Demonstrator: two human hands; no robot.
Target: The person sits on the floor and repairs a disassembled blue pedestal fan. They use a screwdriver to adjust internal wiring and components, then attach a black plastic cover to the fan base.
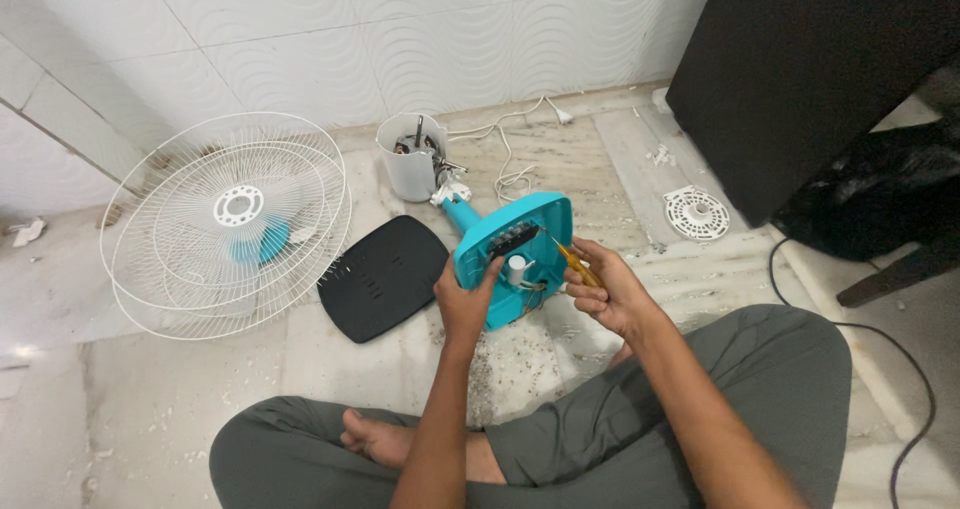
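While the left hand (465, 297) grips the edge of the blue fan base (515, 259) tipped up on the floor (180, 409), the right hand (605, 287) is closed around a yellow screwdriver (572, 259). The screwdriver points up and left into the open base, maybe touching a screw there.

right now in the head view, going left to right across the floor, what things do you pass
white wire fan guards → black base cover → left hand on the turquoise fan base → right hand with the yellow-handled screwdriver → round white plastic disc → black cabinet
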